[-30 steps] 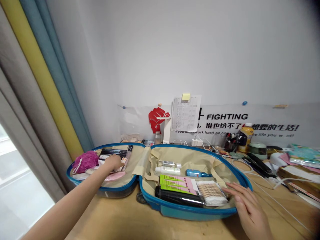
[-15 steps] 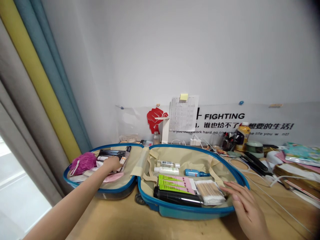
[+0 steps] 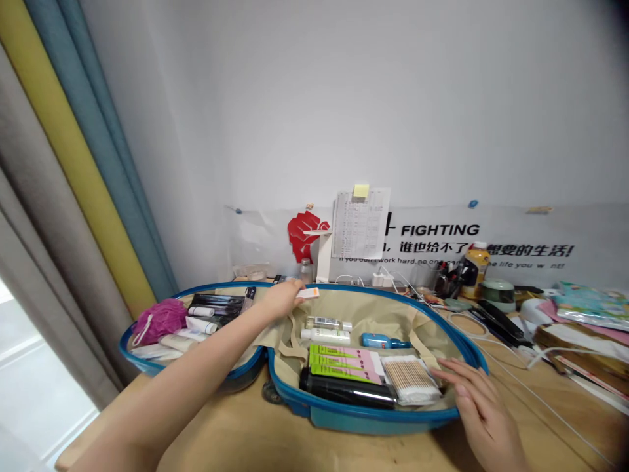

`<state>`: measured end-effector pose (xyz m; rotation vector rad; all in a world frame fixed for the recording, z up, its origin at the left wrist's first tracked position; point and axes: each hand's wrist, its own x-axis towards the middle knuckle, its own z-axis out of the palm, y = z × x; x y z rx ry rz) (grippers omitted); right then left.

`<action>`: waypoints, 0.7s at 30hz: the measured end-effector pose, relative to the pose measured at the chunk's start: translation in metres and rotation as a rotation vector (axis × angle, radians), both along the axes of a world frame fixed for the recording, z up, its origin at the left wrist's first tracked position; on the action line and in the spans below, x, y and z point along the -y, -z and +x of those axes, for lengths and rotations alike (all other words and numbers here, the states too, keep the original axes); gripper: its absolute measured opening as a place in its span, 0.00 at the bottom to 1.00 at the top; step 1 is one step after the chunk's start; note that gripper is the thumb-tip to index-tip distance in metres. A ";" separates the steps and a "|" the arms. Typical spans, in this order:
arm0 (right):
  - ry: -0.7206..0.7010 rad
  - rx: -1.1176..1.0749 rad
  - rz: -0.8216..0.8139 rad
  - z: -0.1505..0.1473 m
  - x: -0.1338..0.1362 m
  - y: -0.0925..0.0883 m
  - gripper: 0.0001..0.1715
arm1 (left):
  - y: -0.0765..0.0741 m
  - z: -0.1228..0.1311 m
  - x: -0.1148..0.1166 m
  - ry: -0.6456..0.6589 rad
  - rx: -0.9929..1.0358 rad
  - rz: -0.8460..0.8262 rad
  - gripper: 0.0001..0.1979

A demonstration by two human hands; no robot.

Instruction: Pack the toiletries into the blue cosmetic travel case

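My left hand (image 3: 284,299) pinches a small white box with an orange mark (image 3: 309,293) above the middle of an opened blue suitcase (image 3: 366,423). My right hand (image 3: 484,406) rests at the suitcase's right rim, fingers stretched out beside a pack of cotton swabs (image 3: 411,380). The right half also holds green and pink tubes (image 3: 344,362), a black bottle (image 3: 348,388), a blue bottle (image 3: 382,340), a white bottle (image 3: 325,337) and a clear bottle (image 3: 328,323). In the left half lie a purple bath puff (image 3: 160,321), white tubes (image 3: 200,325) and dark slim packages (image 3: 216,301); my left forearm hides part of it.
Behind the suitcase stand a small glass bottle (image 3: 305,270), a white lamp-like stand (image 3: 324,259) and a white plug adapter (image 3: 382,280). To the right are pens (image 3: 445,280), a yellow bottle (image 3: 474,270), a green-grey jar (image 3: 497,292), a white cable (image 3: 555,413) and papers.
My left hand has lifted the small white box from the suitcase's left half and carried it right, over to the right half's near-left corner. My right hand stays at the rim.
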<state>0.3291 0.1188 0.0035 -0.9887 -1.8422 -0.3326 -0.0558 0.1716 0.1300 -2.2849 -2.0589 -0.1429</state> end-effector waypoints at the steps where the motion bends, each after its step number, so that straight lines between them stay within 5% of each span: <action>1: 0.002 0.001 0.005 0.000 0.000 0.000 0.20 | 0.003 0.009 -0.007 0.030 -0.001 -0.021 0.18; 12: 0.015 0.038 0.022 0.001 0.002 -0.003 0.20 | 0.051 0.046 -0.052 0.059 -0.014 -0.207 0.16; 21: 0.018 0.020 -0.023 0.000 0.003 -0.004 0.22 | 0.055 0.044 -0.047 0.024 0.138 -0.231 0.17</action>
